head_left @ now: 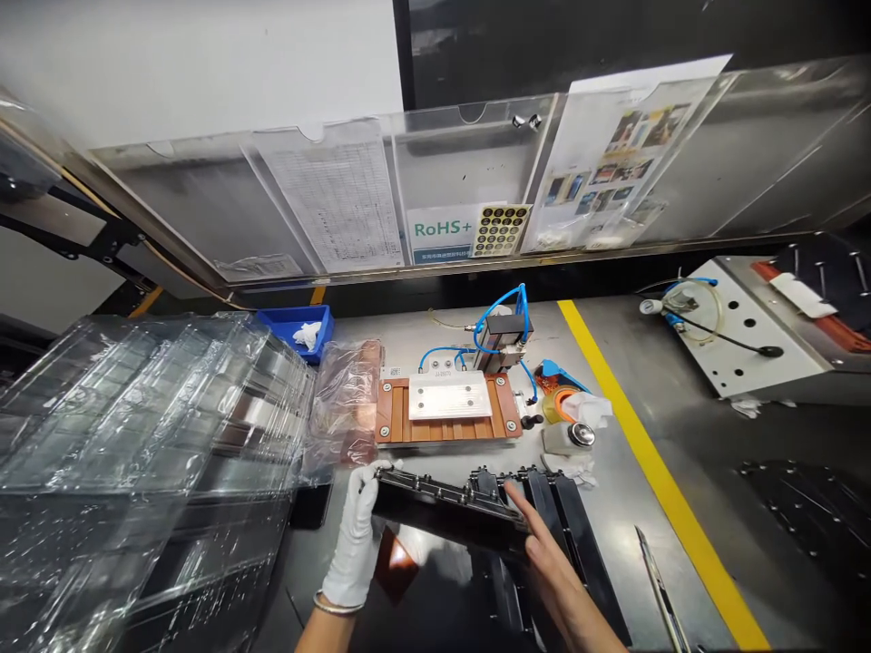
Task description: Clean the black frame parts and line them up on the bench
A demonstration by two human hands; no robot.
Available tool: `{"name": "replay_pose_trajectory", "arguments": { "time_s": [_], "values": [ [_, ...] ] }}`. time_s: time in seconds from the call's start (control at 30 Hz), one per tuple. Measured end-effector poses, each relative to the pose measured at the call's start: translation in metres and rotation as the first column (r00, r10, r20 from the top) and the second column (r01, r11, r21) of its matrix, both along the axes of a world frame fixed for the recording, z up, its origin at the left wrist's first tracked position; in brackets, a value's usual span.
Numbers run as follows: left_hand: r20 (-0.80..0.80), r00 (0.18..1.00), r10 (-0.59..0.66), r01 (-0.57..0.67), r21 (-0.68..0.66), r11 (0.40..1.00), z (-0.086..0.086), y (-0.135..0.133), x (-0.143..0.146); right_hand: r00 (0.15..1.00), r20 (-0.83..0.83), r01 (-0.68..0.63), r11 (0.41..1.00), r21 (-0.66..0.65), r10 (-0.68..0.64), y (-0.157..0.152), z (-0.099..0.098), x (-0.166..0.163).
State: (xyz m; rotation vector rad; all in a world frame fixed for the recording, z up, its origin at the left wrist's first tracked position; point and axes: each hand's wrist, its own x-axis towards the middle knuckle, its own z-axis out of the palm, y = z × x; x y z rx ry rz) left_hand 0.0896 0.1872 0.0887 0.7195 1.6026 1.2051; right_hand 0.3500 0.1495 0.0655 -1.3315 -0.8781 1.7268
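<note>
A long black plastic panel [442, 517] with small metal posts along its upper edge is held up, tilted, above the worktop. My left hand [357, 535], in a white glove, is closed on its left end. My right hand [544, 553], bare, grips the opposite end, its index finger stretched along the edge. Behind and to the right of the panel lie several similar black parts [575, 526], partly covered by it and by my right hand. Beyond the panel stands a fixture [449, 396] with an orange-brown base, a silver plate and blue air hoses.
Clear plastic trays [136, 435] are stacked at left, near a blue bin [296, 319] and a plastic-wrapped bundle [344, 399]. A pump bottle [570, 439] and tape roll [563, 404] sit right of the fixture. Tweezers [659, 585] lie beside yellow floor-style tape [653, 462]; a control box [735, 331] stands farther right.
</note>
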Motion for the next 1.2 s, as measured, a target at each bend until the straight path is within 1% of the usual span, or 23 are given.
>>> {"name": "replay_pose_trajectory", "arguments": {
  "time_s": [0.07, 0.13, 0.2, 0.27, 0.3, 0.33, 0.37, 0.4, 0.43, 0.47, 0.5, 0.53, 0.6, 0.7, 0.77, 0.83, 0.9, 0.97, 1.07, 1.2],
  "values": [
    [0.011, 0.998, -0.067, 0.066, 0.064, 0.996, 0.005, 0.001, -0.001, 0.989, 0.106, -0.111, 0.993, 0.038, 0.106, 0.000, 0.004, 0.005],
    [-0.045, 0.989, -0.141, 0.145, 0.100, 0.984, 0.007, 0.003, -0.005, 0.971, 0.170, -0.179, 0.981, 0.068, 0.166, -0.002, 0.008, 0.007],
    [-0.196, 0.969, -0.152, 0.175, 0.108, 0.979, 0.009, 0.004, -0.012, 0.961, 0.230, -0.177, 0.980, 0.095, 0.151, -0.003, 0.013, 0.007],
    [-0.363, 0.926, -0.109, 0.156, 0.103, 0.982, 0.013, 0.004, -0.021, 0.947, 0.307, -0.136, 0.982, 0.130, 0.090, -0.004, 0.016, 0.006],
    [-0.438, 0.891, -0.120, 0.183, 0.105, 0.977, 0.017, 0.003, -0.025, 0.937, 0.344, -0.117, 0.982, 0.149, 0.060, -0.004, 0.017, 0.006],
    [-0.499, 0.848, -0.178, 0.259, 0.097, 0.961, 0.022, 0.001, -0.027, 0.926, 0.377, -0.105, 0.981, 0.164, 0.036, -0.003, 0.018, 0.006],
    [-0.565, 0.777, -0.279, 0.379, 0.066, 0.923, 0.028, 0.000, -0.028, 0.915, 0.404, -0.097, 0.980, 0.174, 0.019, -0.002, 0.018, 0.007],
    [-0.620, 0.677, -0.397, 0.513, 0.010, 0.858, 0.035, -0.002, -0.026, 0.906, 0.424, -0.093, 0.980, 0.179, 0.009, -0.002, 0.018, 0.007],
    [-0.652, 0.571, -0.498, 0.618, -0.057, 0.784, 0.041, -0.002, -0.022, 0.898, 0.439, -0.093, 0.979, 0.180, 0.005, -0.001, 0.018, 0.007],
    [-0.663, 0.477, -0.577, 0.689, -0.126, 0.714, 0.046, -0.002, -0.017, 0.893, 0.451, -0.096, 0.979, 0.182, 0.004, 0.000, 0.017, 0.006],
    [-0.657, 0.410, -0.632, 0.724, -0.187, 0.664, 0.050, 0.000, -0.011, 0.888, 0.461, -0.100, 0.978, 0.184, 0.004, 0.000, 0.017, 0.005],
    [-0.653, 0.359, -0.667, 0.740, -0.237, 0.630, 0.051, 0.003, -0.005, 0.884, 0.468, -0.104, 0.977, 0.188, 0.004, 0.000, 0.016, 0.004],
    [-0.655, 0.285, -0.700, 0.749, -0.304, 0.588, 0.047, 0.010, 0.004, 0.878, 0.479, -0.108, 0.974, 0.198, 0.000, -0.001, 0.014, 0.001],
    [-0.693, 0.139, -0.707, 0.762, -0.381, 0.523, 0.036, 0.019, 0.004, 0.873, 0.489, -0.121, 0.969, 0.213, 0.002, -0.003, 0.011, -0.003],
    [-0.721, -0.008, -0.693, 0.771, -0.446, 0.455, 0.031, 0.022, 0.001, 0.871, 0.491, -0.124, 0.969, 0.215, 0.002, -0.004, 0.009, -0.004],
    [-0.735, -0.154, -0.661, 0.762, -0.514, 0.394, 0.032, 0.022, 0.001, 0.875, 0.484, -0.106, 0.974, 0.201, -0.004, -0.006, 0.008, -0.005],
    [-0.746, -0.251, -0.616, 0.751, -0.552, 0.363, 0.036, 0.021, 0.005, 0.884, 0.467, -0.074, 0.980, 0.184, -0.021, -0.006, 0.007, -0.006],
    [-0.765, -0.309, -0.565, 0.752, -0.560, 0.348, 0.042, 0.018, 0.014, 0.893, 0.448, -0.051, 0.983, 0.178, -0.035, -0.006, 0.008, -0.007],
    [-0.802, -0.354, -0.480, 0.778, -0.538, 0.325, 0.049, 0.012, 0.037, 0.899, 0.435, -0.034, 0.981, 0.192, -0.054, -0.004, 0.010, -0.013],
    [-0.829, -0.398, -0.392, 0.821, -0.513, 0.250, 0.054, -0.001, 0.070, 0.907, 0.418, -0.025, 0.979, 0.201, -0.063, -0.002, 0.014, -0.025]
  ]
}}
